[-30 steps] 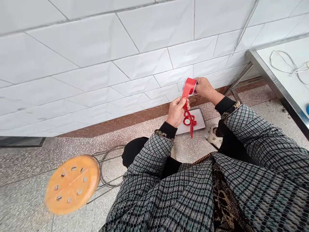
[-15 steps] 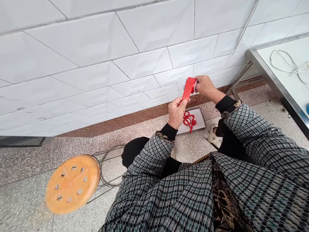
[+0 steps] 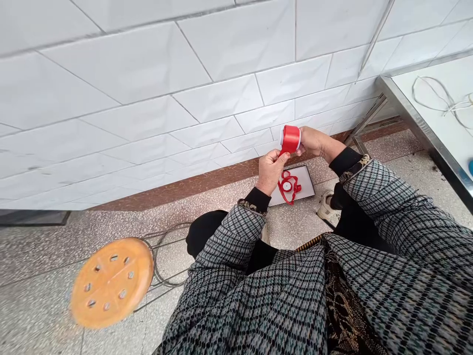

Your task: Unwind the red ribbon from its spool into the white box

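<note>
A spool of red ribbon [image 3: 291, 138] with white rims is up in front of me, near the tiled wall. My right hand [image 3: 309, 141] grips the spool by its right side, the fingers partly hidden behind it. Just below and to the left, my left hand [image 3: 271, 170] pinches the red ribbon where it comes off the spool. Beneath both hands, a shallow white box lid or tray [image 3: 306, 183] lies on the floor. In it are loose loops of red ribbon [image 3: 294, 188] with a small round white piece among them.
An orange round stool seat [image 3: 113, 283] with holes and metal legs lies tipped on the speckled floor at left. A metal-edged table [image 3: 417, 125] with a white cable [image 3: 449, 103] stands at right. White tiled wall [image 3: 221, 59] rises ahead.
The spool has turned and dropped slightly, and my right hand has lowered with it. The ribbon stretch between spool and left hand is shorter. A round white piece now shows among the loops below.
</note>
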